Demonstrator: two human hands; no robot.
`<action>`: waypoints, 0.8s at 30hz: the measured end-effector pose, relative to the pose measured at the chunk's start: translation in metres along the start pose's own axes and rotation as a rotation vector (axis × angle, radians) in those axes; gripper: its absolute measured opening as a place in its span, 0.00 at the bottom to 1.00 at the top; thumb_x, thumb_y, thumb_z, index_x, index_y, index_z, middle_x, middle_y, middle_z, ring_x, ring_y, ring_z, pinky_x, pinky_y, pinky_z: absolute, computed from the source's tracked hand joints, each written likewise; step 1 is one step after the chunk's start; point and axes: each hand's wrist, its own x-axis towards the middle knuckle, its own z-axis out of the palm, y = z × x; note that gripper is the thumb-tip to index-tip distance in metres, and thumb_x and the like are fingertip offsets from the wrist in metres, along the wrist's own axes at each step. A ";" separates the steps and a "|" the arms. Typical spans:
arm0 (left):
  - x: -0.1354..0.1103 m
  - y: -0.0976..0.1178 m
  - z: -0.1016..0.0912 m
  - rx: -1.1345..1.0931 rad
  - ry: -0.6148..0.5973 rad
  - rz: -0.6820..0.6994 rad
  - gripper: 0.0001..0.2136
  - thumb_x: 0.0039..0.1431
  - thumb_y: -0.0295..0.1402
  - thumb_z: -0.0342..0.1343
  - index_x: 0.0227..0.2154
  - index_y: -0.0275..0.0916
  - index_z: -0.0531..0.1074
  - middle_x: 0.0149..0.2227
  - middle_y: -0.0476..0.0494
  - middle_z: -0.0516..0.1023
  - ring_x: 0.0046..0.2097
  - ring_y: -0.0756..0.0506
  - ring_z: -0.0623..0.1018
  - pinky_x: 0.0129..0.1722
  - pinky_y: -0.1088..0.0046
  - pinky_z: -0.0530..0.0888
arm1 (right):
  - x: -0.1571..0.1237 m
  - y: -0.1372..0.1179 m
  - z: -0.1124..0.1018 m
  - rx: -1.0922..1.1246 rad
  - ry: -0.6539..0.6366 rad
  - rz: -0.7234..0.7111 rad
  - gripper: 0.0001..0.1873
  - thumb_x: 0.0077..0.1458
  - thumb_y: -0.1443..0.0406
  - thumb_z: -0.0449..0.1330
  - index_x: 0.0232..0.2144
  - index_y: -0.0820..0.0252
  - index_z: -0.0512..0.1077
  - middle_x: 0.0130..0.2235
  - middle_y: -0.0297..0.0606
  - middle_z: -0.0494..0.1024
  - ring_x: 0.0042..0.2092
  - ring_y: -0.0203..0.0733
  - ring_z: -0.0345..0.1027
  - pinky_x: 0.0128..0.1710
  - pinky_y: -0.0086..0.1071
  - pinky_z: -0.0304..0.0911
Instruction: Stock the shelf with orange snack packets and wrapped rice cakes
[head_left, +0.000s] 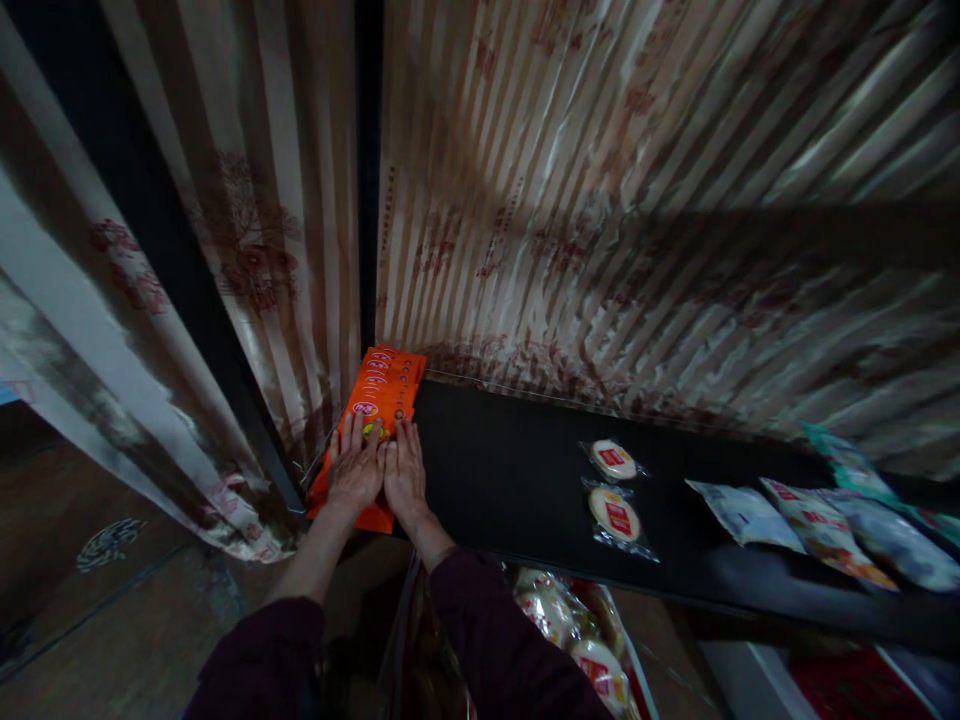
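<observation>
Several flat orange packets (386, 375) lie overlapped in a row at the left end of a black shelf (487, 470). My left hand (355, 468) rests flat on them, fingers stretched out towards the back. Close beside it, my right hand (405, 472) also lies palm down on the packets' right side, fingers extended. The two hands touch or nearly touch at the thumbs. They cover the middle of the row; orange packaging shows beyond the fingertips and below the wrists.
Two clear-wrapped round cakes (615, 512) with red labels lie mid-shelf. Farther right are several bags (750, 515). Under the shelf stands a box of wrapped round cakes (596, 665). A dark metal post (367, 180) and patterned curtains (525, 200) border the back and left.
</observation>
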 end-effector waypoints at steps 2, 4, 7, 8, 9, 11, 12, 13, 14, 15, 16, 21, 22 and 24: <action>0.000 -0.002 0.000 0.028 0.010 0.010 0.24 0.64 0.38 0.35 0.61 0.38 0.57 0.67 0.38 0.49 0.67 0.40 0.48 0.63 0.54 0.48 | -0.004 -0.005 0.000 0.021 -0.046 0.030 0.30 0.62 0.60 0.39 0.61 0.71 0.57 0.65 0.44 0.54 0.67 0.42 0.42 0.66 0.42 0.40; 0.001 -0.004 0.002 0.047 0.005 0.025 0.24 0.64 0.36 0.36 0.61 0.37 0.58 0.67 0.37 0.48 0.67 0.39 0.47 0.63 0.54 0.48 | -0.006 -0.008 -0.002 0.020 -0.069 0.049 0.30 0.62 0.59 0.40 0.61 0.71 0.56 0.65 0.44 0.52 0.67 0.44 0.39 0.66 0.44 0.38; 0.000 -0.004 0.005 0.038 0.023 0.027 0.24 0.64 0.36 0.36 0.61 0.38 0.58 0.66 0.36 0.49 0.67 0.39 0.47 0.63 0.53 0.49 | -0.013 -0.010 -0.010 0.034 -0.032 0.039 0.30 0.62 0.57 0.41 0.61 0.67 0.56 0.66 0.41 0.50 0.68 0.45 0.35 0.66 0.45 0.37; -0.001 -0.003 0.005 0.031 0.046 0.021 0.24 0.64 0.37 0.36 0.61 0.37 0.58 0.66 0.35 0.49 0.67 0.38 0.47 0.63 0.52 0.49 | -0.017 -0.010 -0.013 0.038 -0.015 0.036 0.30 0.63 0.57 0.41 0.61 0.66 0.56 0.66 0.40 0.50 0.68 0.44 0.35 0.66 0.45 0.37; -0.002 -0.002 0.005 0.025 0.077 0.017 0.24 0.64 0.38 0.36 0.60 0.37 0.58 0.66 0.34 0.49 0.67 0.37 0.48 0.63 0.51 0.49 | -0.022 -0.009 -0.016 0.041 0.000 0.034 0.30 0.63 0.56 0.41 0.61 0.65 0.57 0.66 0.39 0.50 0.68 0.44 0.36 0.66 0.45 0.38; -0.006 0.001 0.004 0.013 0.147 0.021 0.25 0.64 0.40 0.37 0.60 0.34 0.59 0.66 0.32 0.50 0.67 0.36 0.47 0.62 0.49 0.50 | -0.034 -0.008 -0.022 0.042 0.022 0.033 0.29 0.63 0.55 0.41 0.61 0.63 0.58 0.66 0.39 0.50 0.67 0.44 0.38 0.66 0.44 0.39; -0.008 0.003 0.004 0.006 0.180 0.034 0.25 0.64 0.40 0.37 0.59 0.33 0.60 0.66 0.31 0.50 0.67 0.36 0.46 0.62 0.48 0.49 | -0.041 -0.007 -0.024 0.039 0.029 0.033 0.29 0.62 0.55 0.41 0.60 0.63 0.59 0.66 0.39 0.50 0.67 0.44 0.40 0.66 0.44 0.40; -0.010 0.005 0.003 -0.002 0.208 0.050 0.25 0.64 0.39 0.37 0.59 0.33 0.60 0.66 0.31 0.50 0.67 0.36 0.46 0.62 0.48 0.49 | -0.047 -0.007 -0.027 0.034 0.031 0.034 0.29 0.62 0.55 0.41 0.60 0.63 0.59 0.66 0.41 0.51 0.67 0.44 0.41 0.65 0.44 0.41; -0.012 0.008 0.002 -0.011 0.228 0.071 0.25 0.63 0.39 0.37 0.59 0.32 0.61 0.66 0.31 0.51 0.67 0.36 0.45 0.62 0.48 0.49 | -0.054 -0.006 -0.029 0.029 0.035 0.038 0.29 0.62 0.55 0.41 0.60 0.65 0.60 0.66 0.43 0.52 0.66 0.44 0.43 0.65 0.43 0.43; -0.015 0.012 0.002 -0.022 0.239 0.093 0.24 0.63 0.39 0.38 0.58 0.32 0.62 0.65 0.31 0.51 0.67 0.36 0.45 0.63 0.48 0.49 | -0.061 -0.006 -0.031 0.025 0.039 0.043 0.29 0.62 0.56 0.42 0.59 0.66 0.60 0.65 0.44 0.53 0.66 0.44 0.45 0.65 0.43 0.44; -0.018 0.016 0.002 -0.035 0.242 0.117 0.24 0.63 0.38 0.38 0.57 0.31 0.63 0.65 0.31 0.52 0.67 0.36 0.44 0.63 0.49 0.49 | -0.067 -0.005 -0.033 0.023 0.046 0.045 0.29 0.62 0.57 0.42 0.59 0.67 0.60 0.65 0.46 0.55 0.66 0.44 0.46 0.65 0.43 0.45; -0.040 0.046 -0.001 -0.144 0.213 0.279 0.22 0.64 0.35 0.37 0.51 0.29 0.69 0.63 0.33 0.58 0.68 0.39 0.45 0.64 0.56 0.53 | -0.101 0.000 -0.052 0.037 0.074 0.001 0.27 0.58 0.64 0.45 0.59 0.65 0.60 0.63 0.45 0.59 0.64 0.43 0.49 0.64 0.41 0.47; -0.047 0.054 -0.001 -0.182 0.198 0.320 0.22 0.64 0.34 0.37 0.51 0.29 0.70 0.62 0.34 0.60 0.67 0.40 0.47 0.64 0.57 0.54 | -0.109 0.001 -0.058 0.035 0.077 -0.014 0.28 0.57 0.65 0.46 0.60 0.66 0.59 0.63 0.45 0.59 0.64 0.43 0.49 0.64 0.41 0.47; -0.063 0.070 -0.001 -0.270 0.149 0.404 0.21 0.64 0.32 0.36 0.50 0.29 0.70 0.60 0.36 0.65 0.66 0.43 0.53 0.63 0.61 0.58 | -0.125 0.004 -0.074 0.024 0.091 -0.037 0.30 0.55 0.66 0.48 0.61 0.66 0.58 0.62 0.46 0.60 0.64 0.44 0.50 0.64 0.42 0.48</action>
